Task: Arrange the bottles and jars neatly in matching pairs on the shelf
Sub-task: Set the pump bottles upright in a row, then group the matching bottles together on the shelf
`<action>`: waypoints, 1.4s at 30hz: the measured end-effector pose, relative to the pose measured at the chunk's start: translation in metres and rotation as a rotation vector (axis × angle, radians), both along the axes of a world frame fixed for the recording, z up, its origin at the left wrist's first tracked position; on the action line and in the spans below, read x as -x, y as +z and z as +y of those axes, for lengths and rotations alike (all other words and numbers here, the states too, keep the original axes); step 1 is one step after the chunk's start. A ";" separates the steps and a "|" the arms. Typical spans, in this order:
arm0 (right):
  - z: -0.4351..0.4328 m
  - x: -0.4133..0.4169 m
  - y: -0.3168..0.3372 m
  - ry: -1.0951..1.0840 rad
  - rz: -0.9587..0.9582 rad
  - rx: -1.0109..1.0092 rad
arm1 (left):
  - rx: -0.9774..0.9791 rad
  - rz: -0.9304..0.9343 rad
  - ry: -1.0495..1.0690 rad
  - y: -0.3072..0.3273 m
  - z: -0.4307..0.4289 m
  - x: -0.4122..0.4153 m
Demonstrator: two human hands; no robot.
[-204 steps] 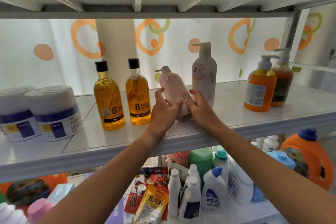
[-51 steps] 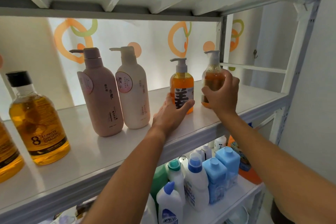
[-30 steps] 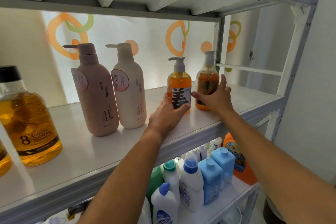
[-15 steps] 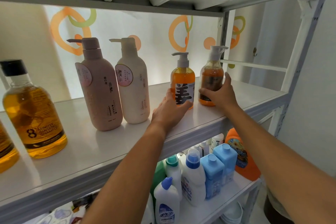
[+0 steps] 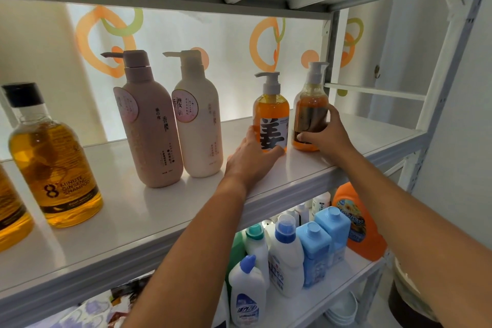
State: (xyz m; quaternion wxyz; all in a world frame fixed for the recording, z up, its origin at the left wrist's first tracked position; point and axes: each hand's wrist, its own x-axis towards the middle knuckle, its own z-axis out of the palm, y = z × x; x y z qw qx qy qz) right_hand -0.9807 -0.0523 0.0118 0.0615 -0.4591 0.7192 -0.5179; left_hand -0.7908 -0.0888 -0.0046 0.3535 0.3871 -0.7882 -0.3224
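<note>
Both arms reach up and forward to the shelf (image 5: pixel 266 181). The left hand (image 5: pixel 253 157) rests on the shelf board, thumb and fingers curved around the base of the orange pump bottle (image 5: pixel 271 114). The right hand (image 5: pixel 326 133) is wrapped around the lower part of the darker amber pump bottle (image 5: pixel 310 104), just beside it. Both bottles stand upright near the shelf's right end.

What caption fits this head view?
Left hand and right hand straighten two orange pump bottles on a white shelf.
</note>
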 end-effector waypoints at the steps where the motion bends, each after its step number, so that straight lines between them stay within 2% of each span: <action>1: -0.001 -0.001 0.000 0.013 0.006 -0.012 | 0.002 -0.002 0.001 0.000 0.000 0.000; 5: -0.002 -0.003 0.000 -0.026 0.083 -0.039 | 0.003 -0.005 0.008 0.000 0.001 0.001; 13: 0.002 -0.007 0.001 0.138 0.009 -0.033 | -0.001 0.023 -0.006 0.000 0.001 -0.001; 18: 0.004 -0.011 0.001 0.077 0.088 -0.048 | -0.003 0.012 -0.008 0.001 0.001 0.000; 32: 0.010 -0.011 0.004 0.068 0.097 -0.054 | 0.003 -0.013 -0.015 0.001 0.002 -0.002; 42: 0.014 -0.016 0.004 0.053 0.066 -0.035 | 0.049 0.079 0.003 0.002 0.003 -0.003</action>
